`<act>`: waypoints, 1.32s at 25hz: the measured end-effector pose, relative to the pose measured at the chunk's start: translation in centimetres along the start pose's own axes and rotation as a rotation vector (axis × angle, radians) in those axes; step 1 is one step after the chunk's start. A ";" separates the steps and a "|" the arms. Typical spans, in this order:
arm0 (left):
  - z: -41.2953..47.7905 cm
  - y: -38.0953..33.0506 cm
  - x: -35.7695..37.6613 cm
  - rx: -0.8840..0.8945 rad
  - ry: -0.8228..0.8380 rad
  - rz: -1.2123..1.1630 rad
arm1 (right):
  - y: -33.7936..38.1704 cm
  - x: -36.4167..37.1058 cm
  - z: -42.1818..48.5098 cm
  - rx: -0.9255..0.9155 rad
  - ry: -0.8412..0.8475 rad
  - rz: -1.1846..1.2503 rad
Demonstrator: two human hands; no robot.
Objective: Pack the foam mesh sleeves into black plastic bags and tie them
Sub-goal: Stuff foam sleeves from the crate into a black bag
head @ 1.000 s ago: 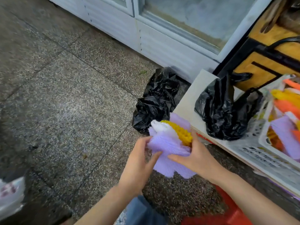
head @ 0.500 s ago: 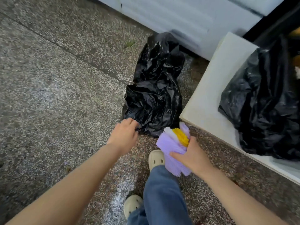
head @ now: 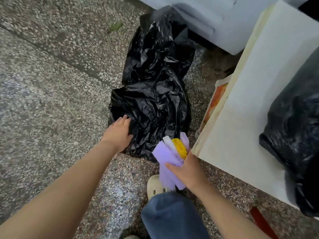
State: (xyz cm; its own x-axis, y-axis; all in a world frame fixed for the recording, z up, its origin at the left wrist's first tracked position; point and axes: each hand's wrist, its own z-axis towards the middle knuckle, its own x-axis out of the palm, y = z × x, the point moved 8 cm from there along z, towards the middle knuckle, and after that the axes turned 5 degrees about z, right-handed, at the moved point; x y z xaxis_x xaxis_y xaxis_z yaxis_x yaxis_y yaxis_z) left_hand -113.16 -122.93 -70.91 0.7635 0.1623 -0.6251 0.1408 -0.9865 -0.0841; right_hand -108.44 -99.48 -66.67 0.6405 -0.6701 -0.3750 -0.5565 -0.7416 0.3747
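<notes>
Speckled stone floor point(head: 51, 83). Left hand point(head: 119, 133), fingers fairly straight and apart, rests on the near edge of a crumpled black plastic bag point(head: 155, 83) lying on the floor. Just right, right hand point(head: 188, 169) clamped round a bundle of purple, white and yellow foam mesh sleeves point(head: 168, 152), above a beige clog point(head: 153, 186). Far right: bulging second black bag point(head: 296, 126) on a white flat tabletop point(head: 250, 100).

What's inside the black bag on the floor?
Nothing shows: the floor bag lies crumpled, its inside covered by its own folds. The sleeves are outside it, gripped in the right hand; the left hand touches its near edge.
</notes>
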 end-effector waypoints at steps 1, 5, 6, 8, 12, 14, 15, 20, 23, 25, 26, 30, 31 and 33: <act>0.7 0.5 0.9 -0.026 0.051 0.022 | 0.1 0.1 0.3 0.010 0.016 0.010; 0.4 1.8 4.7 -0.117 0.190 0.096 | 0.5 0.1 0.2 0.042 0.030 -0.019; -0.3 1.8 5.3 -0.105 0.201 0.126 | 0.6 0.1 -0.2 0.043 0.022 -0.021; -1.5 1.4 5.3 -0.042 0.136 0.172 | 0.9 0.0 -1.0 0.039 -0.002 -0.023; -0.9 0.1 1.6 0.096 -0.231 -0.005 | 1.8 -0.7 -1.4 -0.008 -0.089 -0.032; 0.8 -0.3 1.6 0.084 -0.208 -0.049 | 1.8 -0.9 -0.5 -0.020 -0.138 -0.034; 1.6 0.1 2.3 0.016 -0.129 -0.060 | 1.6 -0.7 0.0 -0.018 -0.149 -0.018; 0.4 0.9 5.3 -0.160 0.058 0.024 | 0.3 -0.1 0.6 -0.042 -0.123 0.009; -2.7 0.5 2.5 -0.114 -0.281 -0.165 | -0.4 0.4 -0.8 -0.030 -0.050 0.005; -5.6 1.3 -0.8 -0.130 -0.467 -0.443 | -0.1 0.6 -2.8 -0.007 0.016 -0.020; -7.1 1.9 -2.4 -0.154 -0.528 -0.587 | 0.4 0.7 -4.0 -0.017 0.037 -0.034; -13.4 3.5 -9.6 -0.234 -0.634 -0.987 | 3.7 -0.2 -9.7 -0.108 0.068 -0.041; -15.0 3.7 -11.3 -0.225 -0.651 -1.058 | 4.6 -0.7 -11.0 -0.134 0.059 -0.020; -18.5 3.6 -14.7 -0.169 -0.696 -1.131 | 6.8 -2.3 -13.8 -0.194 0.026 0.022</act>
State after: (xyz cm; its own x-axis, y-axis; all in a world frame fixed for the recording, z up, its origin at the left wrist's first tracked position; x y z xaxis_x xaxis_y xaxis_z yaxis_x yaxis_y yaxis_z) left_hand -112.21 -128.47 -47.74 -0.2942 0.7865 -0.5430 0.5925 -0.2958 -0.7493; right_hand -106.45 -102.56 -51.55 0.6441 -0.6832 -0.3440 -0.4597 -0.7052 0.5398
